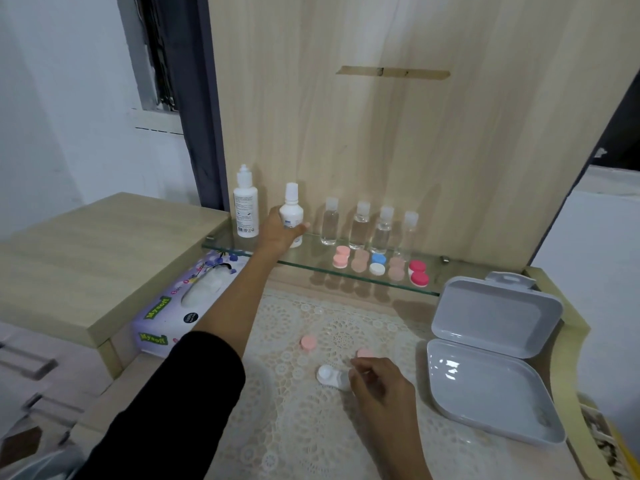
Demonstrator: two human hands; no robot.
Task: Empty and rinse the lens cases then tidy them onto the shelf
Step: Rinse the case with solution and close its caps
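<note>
Your left hand (278, 233) was clamped round the small white bottle (291, 211), fingers and thumb closed on its body. The bottle stood upright near the left end of the glass shelf (242, 250), just right of the tall white bottle (246, 206). Your right hand (379, 384) sat low over the middle of the lace mat (287, 427). Its fingers were curled and, as far as the blur allowed, pinched the right end of the white lens case (330, 375).

The case lay flat on the mat with its caps apparently off. One pink cap (309, 342) rested behind and to the left of it. The second pink cap (363, 352) lay just beside your right fingertips.

That case was probably very light, stiff plastic, and slick if any solution clung to it. The narrow bridge between the two wells looked like the surest place to hold, with the case kept level until you meant to tip it. The loose caps were small and round, so they could have rolled off the mat's edge.

The bottle seemed light too, with smooth, likely squeezable walls, so a firm hold on the body suited it better than a hard squeeze. You had little room there. The clear bottles (360, 225) stood in a row to its right, and the other lens cases (377, 264) lined the shelf's front edge. A careless lift might have toppled them on the glass.
</note>
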